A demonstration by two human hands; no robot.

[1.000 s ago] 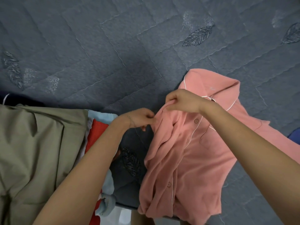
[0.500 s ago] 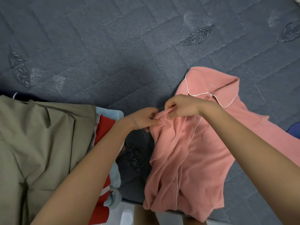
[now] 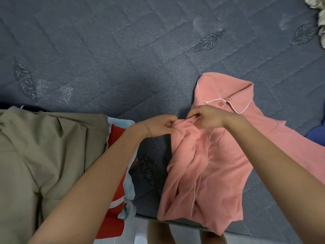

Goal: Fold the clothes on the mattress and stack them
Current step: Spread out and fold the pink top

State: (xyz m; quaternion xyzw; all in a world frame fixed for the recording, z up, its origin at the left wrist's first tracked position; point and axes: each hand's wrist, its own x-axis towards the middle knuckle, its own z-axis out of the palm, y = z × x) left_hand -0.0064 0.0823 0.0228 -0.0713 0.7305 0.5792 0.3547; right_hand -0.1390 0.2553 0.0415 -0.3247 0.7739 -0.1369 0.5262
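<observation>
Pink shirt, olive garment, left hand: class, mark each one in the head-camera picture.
pink shirt (image 3: 223,166): head view, on its front panel beside the white piping.
olive garment (image 3: 45,155): head view, on the middle of its flat cloth.
left hand (image 3: 158,126): head view, on the back of the hand.

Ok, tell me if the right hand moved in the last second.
Yes: the right hand slid slightly toward the person, away from the embroidered leaf beyond it.
</observation>
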